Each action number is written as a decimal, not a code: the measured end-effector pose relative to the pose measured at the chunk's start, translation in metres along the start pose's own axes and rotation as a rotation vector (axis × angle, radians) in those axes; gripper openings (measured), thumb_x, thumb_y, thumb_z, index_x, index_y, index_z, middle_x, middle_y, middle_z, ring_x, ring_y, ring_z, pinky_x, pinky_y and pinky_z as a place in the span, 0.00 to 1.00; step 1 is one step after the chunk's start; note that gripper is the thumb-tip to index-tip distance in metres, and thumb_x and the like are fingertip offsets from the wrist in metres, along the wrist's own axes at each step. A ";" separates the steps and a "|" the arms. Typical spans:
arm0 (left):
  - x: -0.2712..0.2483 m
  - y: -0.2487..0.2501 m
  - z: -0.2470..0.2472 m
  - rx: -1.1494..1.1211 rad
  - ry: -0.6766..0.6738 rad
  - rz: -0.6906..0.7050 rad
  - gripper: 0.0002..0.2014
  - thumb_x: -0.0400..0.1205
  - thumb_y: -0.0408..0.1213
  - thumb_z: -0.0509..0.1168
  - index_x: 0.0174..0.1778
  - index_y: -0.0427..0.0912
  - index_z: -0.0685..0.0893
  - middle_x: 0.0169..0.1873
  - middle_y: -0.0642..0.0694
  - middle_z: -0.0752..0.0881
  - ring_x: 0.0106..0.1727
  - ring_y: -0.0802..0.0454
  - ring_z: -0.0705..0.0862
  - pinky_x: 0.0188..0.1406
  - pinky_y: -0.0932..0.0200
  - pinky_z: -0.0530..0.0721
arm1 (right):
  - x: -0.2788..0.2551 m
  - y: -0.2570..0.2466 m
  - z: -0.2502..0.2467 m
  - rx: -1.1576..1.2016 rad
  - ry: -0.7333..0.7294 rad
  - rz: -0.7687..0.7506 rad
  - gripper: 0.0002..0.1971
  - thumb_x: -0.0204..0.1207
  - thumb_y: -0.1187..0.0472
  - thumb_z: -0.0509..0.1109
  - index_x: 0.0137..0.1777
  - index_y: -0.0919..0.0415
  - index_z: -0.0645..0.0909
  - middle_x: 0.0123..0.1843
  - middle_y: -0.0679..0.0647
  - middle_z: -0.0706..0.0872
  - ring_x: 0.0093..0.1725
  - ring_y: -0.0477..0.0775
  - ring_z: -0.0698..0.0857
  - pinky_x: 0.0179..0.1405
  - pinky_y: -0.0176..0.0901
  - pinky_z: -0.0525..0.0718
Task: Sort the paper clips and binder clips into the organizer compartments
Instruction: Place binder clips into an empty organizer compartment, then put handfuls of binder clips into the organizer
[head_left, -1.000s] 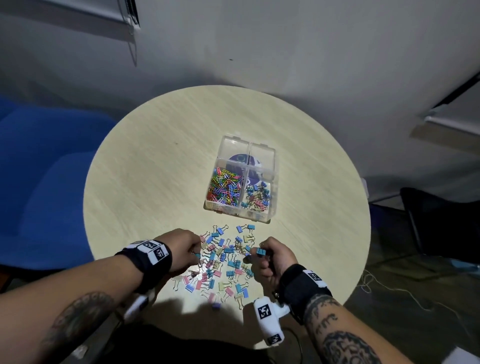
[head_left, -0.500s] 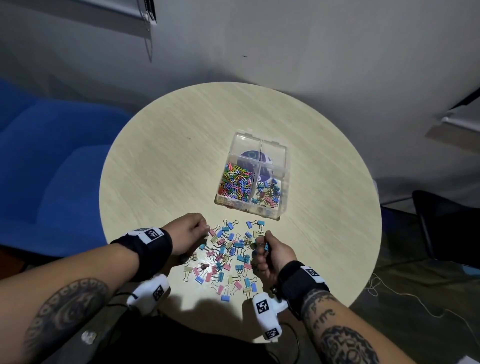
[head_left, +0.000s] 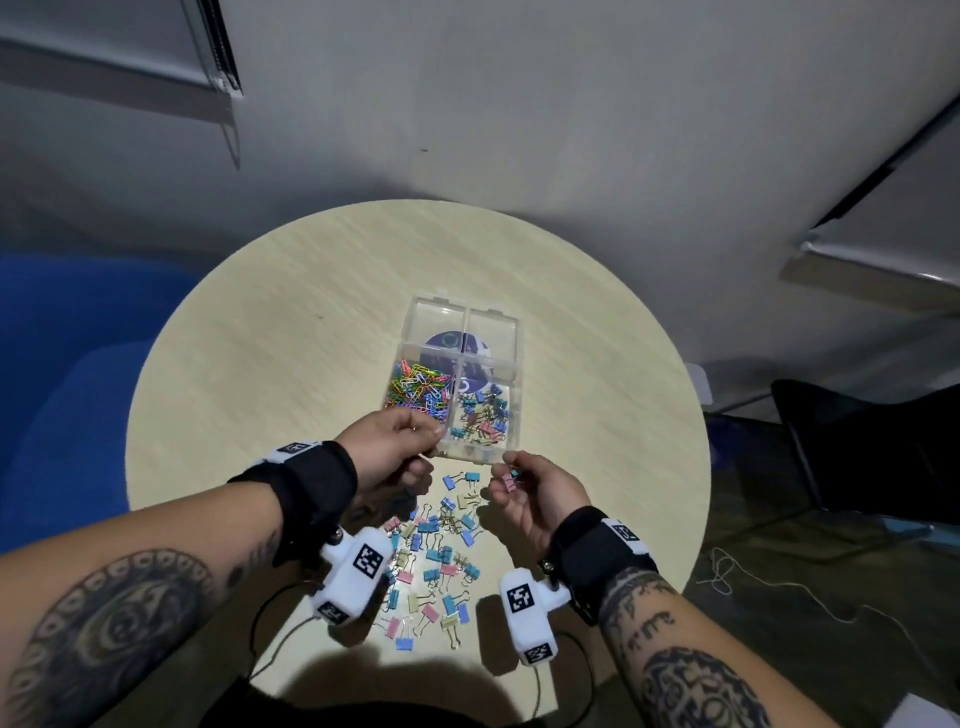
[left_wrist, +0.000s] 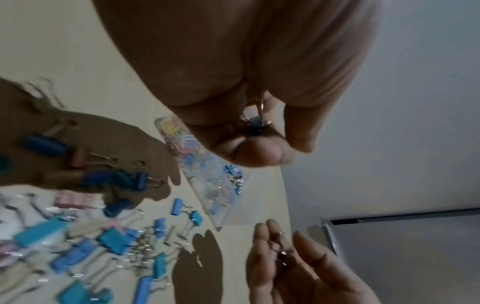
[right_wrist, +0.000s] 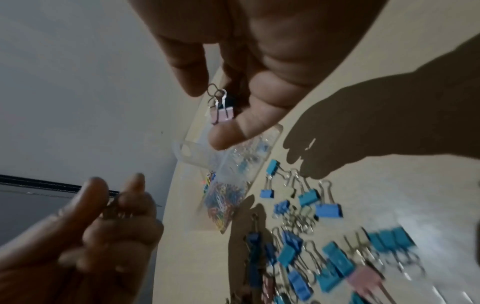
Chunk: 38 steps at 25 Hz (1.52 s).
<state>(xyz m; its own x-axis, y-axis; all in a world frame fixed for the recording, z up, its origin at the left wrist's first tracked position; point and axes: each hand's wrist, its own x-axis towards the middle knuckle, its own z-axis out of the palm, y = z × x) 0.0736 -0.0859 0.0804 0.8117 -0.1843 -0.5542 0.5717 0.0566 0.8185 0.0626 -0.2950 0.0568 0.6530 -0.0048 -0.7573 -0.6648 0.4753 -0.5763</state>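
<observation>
A clear four-part organizer (head_left: 511, 332) sits mid-table. Its near-left compartment holds coloured paper clips (head_left: 418, 387) and its near-right one binder clips (head_left: 480, 418). Loose binder clips (head_left: 436, 551) lie in a pile between my wrists. My left hand (head_left: 428, 441) hovers at the organizer's near-left corner, its fingers curled round a dark blue binder clip (left_wrist: 255, 124). My right hand (head_left: 501, 475) is just short of the near edge and pinches a pink binder clip (right_wrist: 223, 115) between thumb and fingers.
The round pale wooden table (head_left: 260, 364) ends close behind the pile. A blue seat (head_left: 62, 374) stands to the left and a dark chair (head_left: 857, 452) to the right. Thin cables (head_left: 753, 582) trail on the floor.
Both hands have lifted off the pile and moved forward to the organizer's near edge, each carrying a binder clip. The head view has shifted closer.
</observation>
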 end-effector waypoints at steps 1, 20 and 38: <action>0.002 0.008 0.007 -0.023 -0.023 0.005 0.04 0.85 0.27 0.64 0.55 0.34 0.80 0.32 0.40 0.80 0.21 0.55 0.77 0.19 0.64 0.78 | 0.002 -0.007 0.001 -0.010 0.004 -0.023 0.07 0.86 0.67 0.62 0.56 0.72 0.78 0.39 0.64 0.84 0.28 0.58 0.82 0.25 0.42 0.87; 0.065 0.062 0.067 -0.193 0.187 -0.115 0.18 0.89 0.50 0.55 0.48 0.41 0.82 0.40 0.46 0.80 0.35 0.50 0.71 0.39 0.56 0.73 | 0.036 -0.061 0.033 -0.188 0.101 -0.084 0.10 0.87 0.57 0.60 0.50 0.62 0.78 0.45 0.54 0.81 0.34 0.50 0.82 0.37 0.47 0.86; 0.004 -0.053 -0.016 1.148 0.013 -0.020 0.11 0.76 0.38 0.66 0.51 0.55 0.89 0.44 0.59 0.87 0.53 0.55 0.85 0.50 0.66 0.78 | 0.020 0.046 0.025 -1.709 -0.109 -0.403 0.07 0.77 0.62 0.69 0.52 0.56 0.86 0.55 0.54 0.82 0.55 0.57 0.84 0.54 0.40 0.81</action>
<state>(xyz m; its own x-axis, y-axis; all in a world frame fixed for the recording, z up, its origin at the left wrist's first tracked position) 0.0490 -0.0737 0.0323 0.8088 -0.1640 -0.5648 0.1440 -0.8758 0.4606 0.0540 -0.2514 0.0231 0.8293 0.2083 -0.5185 -0.0249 -0.9132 -0.4067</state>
